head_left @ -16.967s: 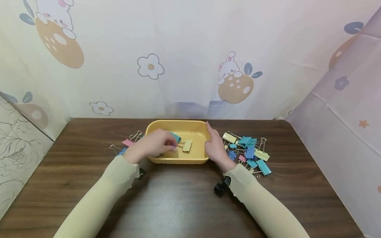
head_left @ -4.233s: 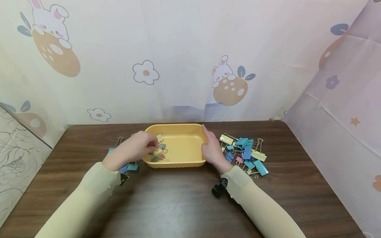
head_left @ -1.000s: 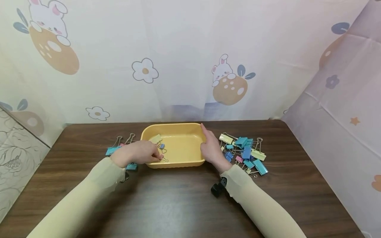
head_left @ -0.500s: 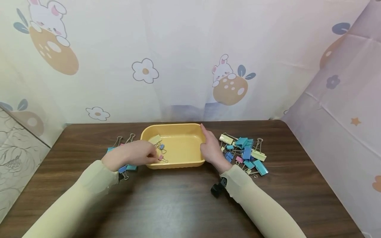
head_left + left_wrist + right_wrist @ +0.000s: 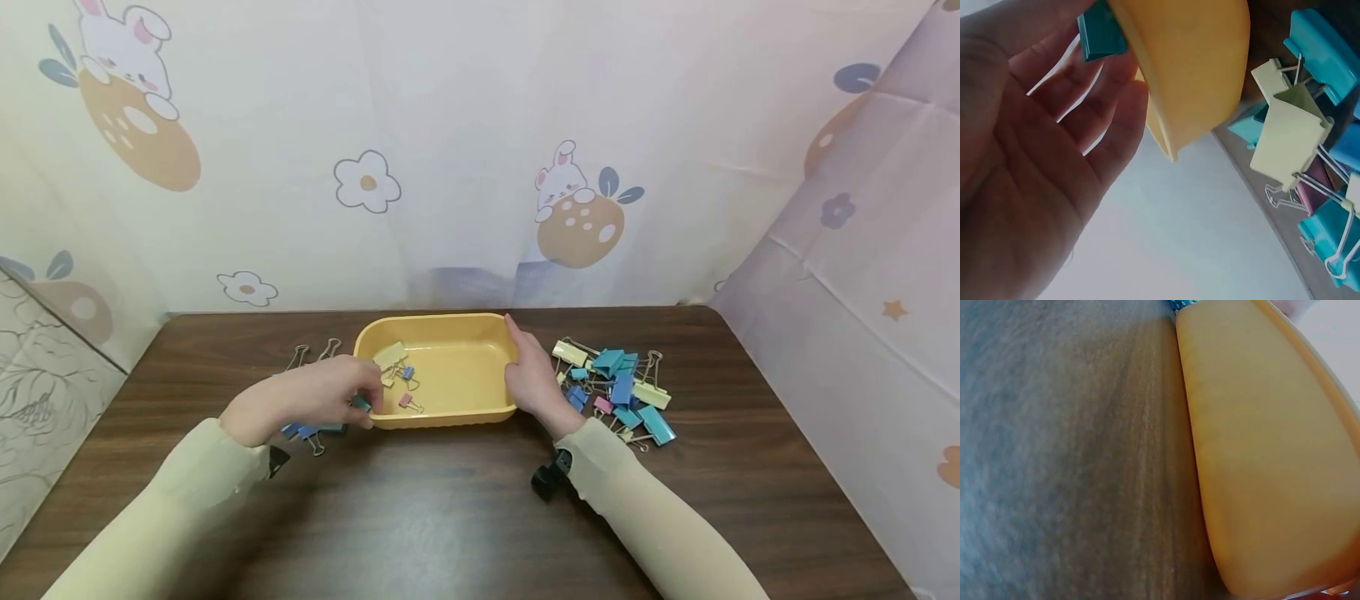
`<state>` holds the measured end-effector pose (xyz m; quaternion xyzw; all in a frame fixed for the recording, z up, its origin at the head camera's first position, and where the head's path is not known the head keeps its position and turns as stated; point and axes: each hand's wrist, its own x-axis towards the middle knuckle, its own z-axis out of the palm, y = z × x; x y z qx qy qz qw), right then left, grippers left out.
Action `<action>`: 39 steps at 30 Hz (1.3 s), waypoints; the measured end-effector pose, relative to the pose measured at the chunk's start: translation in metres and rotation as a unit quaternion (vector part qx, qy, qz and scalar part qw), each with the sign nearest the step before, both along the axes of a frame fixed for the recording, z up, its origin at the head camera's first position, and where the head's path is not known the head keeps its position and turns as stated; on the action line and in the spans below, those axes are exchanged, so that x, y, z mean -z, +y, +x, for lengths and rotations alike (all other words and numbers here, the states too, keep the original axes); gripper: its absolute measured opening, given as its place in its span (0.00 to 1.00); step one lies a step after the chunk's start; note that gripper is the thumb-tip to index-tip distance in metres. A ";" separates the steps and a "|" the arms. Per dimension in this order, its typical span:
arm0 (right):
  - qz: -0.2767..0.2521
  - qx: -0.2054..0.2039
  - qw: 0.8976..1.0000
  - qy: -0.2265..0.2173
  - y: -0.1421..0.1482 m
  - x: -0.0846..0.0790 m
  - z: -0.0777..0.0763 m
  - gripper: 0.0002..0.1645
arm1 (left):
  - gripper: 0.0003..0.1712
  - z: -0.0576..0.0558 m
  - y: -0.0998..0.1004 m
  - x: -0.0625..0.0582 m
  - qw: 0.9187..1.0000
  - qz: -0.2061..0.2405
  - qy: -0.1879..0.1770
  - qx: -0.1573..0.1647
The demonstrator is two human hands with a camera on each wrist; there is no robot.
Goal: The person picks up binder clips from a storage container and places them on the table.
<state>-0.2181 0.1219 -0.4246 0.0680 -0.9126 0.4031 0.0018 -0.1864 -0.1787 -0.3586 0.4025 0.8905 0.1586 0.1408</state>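
A yellow plastic tray stands on the brown table. At its left end my left hand holds a teal binder clip between thumb and fingers, right by the rim. My right hand grips the tray's right end, index finger stretched along the rim. Inside the tray, toward the left, lie a large pale yellow binder clip, a small yellow one, a small blue one and a small pink one. The right wrist view is filled mostly by the tray's outer wall.
Left of the tray, partly under my left forearm, lies a pile of binder clips, among them a pale yellow clip. Another mixed pile, with a blue clip, sits to the right of the tray. A patterned curtain hangs behind the table.
My left hand has drawn back leftward from inside the tray to its left rim, bringing the teal binder clip along. The pink clip is uncovered. My right hand keeps its place.
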 end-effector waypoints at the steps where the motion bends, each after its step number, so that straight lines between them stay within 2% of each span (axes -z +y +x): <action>1: 0.000 0.001 1.000 0.001 0.000 0.000 0.000 0.51 | 0.08 0.000 -0.002 0.000 1.000 0.009 0.006 0.001; 7: 0.001 0.007 1.000 0.004 0.001 0.002 0.001 0.51 | 0.06 0.000 -0.020 0.006 0.994 0.097 0.041 -0.025; 11: 0.005 0.002 1.000 0.008 0.001 0.003 0.002 0.52 | 0.07 0.002 -0.035 0.009 0.983 0.160 0.057 -0.064; 15: 0.014 -0.003 1.000 0.009 -0.001 0.004 0.002 0.51 | 0.08 0.005 -0.051 0.007 0.974 0.187 0.062 -0.111; 19: 0.021 -0.002 1.000 0.005 -0.002 0.005 0.002 0.51 | 0.04 0.007 -0.070 0.007 0.972 0.165 0.072 -0.154; 23: 0.022 0.000 1.000 0.002 -0.003 0.005 0.002 0.51 | 0.03 0.007 -0.085 0.017 0.975 0.115 0.055 -0.184; 29: 0.026 -0.003 1.000 0.004 -0.003 0.004 0.001 0.51 | 0.05 0.005 -0.092 0.032 0.978 0.070 0.042 -0.190; 39: 0.026 0.000 1.000 0.006 0.001 0.002 0.000 0.50 | 0.06 -0.004 -0.088 0.042 0.978 0.066 0.071 -0.185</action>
